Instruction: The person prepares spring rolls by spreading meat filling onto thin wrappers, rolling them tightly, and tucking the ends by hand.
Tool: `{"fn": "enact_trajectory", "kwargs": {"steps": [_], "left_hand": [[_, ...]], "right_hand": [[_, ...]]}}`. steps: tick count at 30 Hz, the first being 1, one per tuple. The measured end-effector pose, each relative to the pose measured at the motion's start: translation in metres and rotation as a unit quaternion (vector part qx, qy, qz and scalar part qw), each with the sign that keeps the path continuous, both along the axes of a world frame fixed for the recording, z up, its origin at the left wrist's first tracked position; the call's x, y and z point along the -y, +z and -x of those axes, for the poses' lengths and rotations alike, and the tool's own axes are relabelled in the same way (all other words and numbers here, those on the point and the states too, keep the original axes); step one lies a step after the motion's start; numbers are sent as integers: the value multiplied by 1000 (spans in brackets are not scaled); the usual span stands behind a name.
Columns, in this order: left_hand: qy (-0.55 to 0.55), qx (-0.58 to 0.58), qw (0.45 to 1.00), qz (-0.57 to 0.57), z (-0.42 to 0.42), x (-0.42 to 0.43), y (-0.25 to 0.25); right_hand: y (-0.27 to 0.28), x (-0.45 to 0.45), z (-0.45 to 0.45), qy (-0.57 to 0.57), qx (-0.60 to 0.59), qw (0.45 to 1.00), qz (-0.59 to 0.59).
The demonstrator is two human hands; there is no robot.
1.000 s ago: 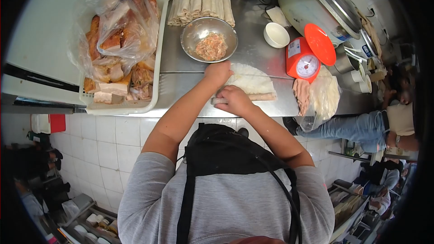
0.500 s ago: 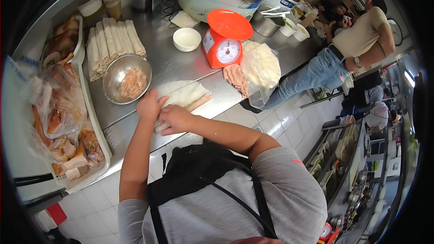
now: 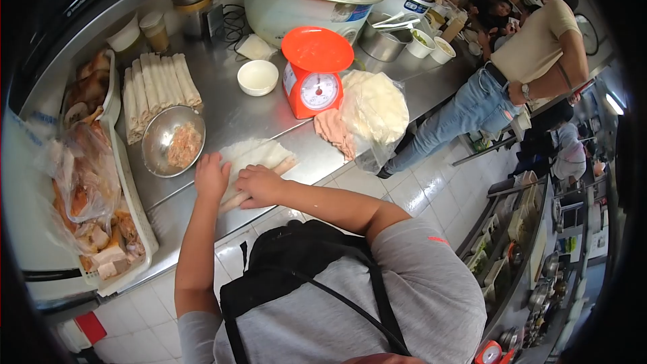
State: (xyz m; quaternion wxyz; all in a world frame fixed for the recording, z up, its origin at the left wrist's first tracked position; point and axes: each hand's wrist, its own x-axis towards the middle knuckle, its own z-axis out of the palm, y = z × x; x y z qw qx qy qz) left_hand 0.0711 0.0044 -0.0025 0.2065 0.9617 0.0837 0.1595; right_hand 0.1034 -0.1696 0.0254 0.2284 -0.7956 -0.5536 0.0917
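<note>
- Our right hand (image 3: pixel 261 185) lies over the middle of the pale, slim roll (image 3: pixel 286 164) along the sheet's near edge; the roll shows on both sides of it.
- Its fingers curve down, but we cannot tell whether that grip closes around the roll.
- Our left hand (image 3: pixel 212 176) is at the left edge of the thin white sheet (image 3: pixel 253 153), fingers mostly straight, the grip open.
- The sheet lies flat on the shiny steel worktop (image 3: pixel 222 121), its far edge rounded, its surface pale and slightly translucent.
- The roll runs at a slant, a little pinkish at its far right end.
- Just beyond our left hand we see the round steel bowl (image 3: pixel 156 152) of pinkish, chopped filling (image 3: pixel 184 145), with stacked white rolls (image 3: pixel 158 87) behind it.
</note>
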Motion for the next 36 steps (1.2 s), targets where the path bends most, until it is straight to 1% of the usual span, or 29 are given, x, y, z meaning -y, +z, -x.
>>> {"fn": "enact_trajectory", "kwargs": {"steps": [2,5,8,10,12,14,16,19,22,23,26,29,32,34,36], "left_hand": [[-19,38,999,12,-5,5,1],[-10,44,999,1,-10,9,3],[0,26,1000,-12,-12,11,5],[-9,52,999,-12,-14,9,-1],[-12,74,997,-12,-14,5,-8],[6,60,998,-5,-13,10,-1],[19,57,998,0,-12,9,-2],[32,51,998,6,-8,11,1],[40,19,999,20,-7,12,2],[42,8,999,25,-8,12,3],[29,28,999,29,-8,11,2],[-2,23,998,50,-8,7,2],[-60,41,997,7,22,21,40],[-102,-19,993,56,54,38,40],[-54,-33,997,53,73,50,32]], "right_hand": [[3,1,-3,-8,-10,1000,11],[-19,3,-4,4,17,1000,-14],[-15,8,-15,46,-3,999,-18],[-7,18,-27,25,17,999,-42],[-6,27,-39,50,-21,998,12],[-16,33,-38,44,-7,998,-47],[-12,37,-29,2,-8,998,-67],[5,35,-30,15,-28,999,-9],[18,24,-23,32,-34,999,-1],[14,22,-23,32,-32,999,-4],[-6,20,-20,35,-30,999,-18],[-10,25,-22,41,-28,998,-25],[-5,23,-20,30,-17,999,-24],[-1,19,-12,13,1,1000,-27],[-2,17,-5,2,27,998,-50]]}}
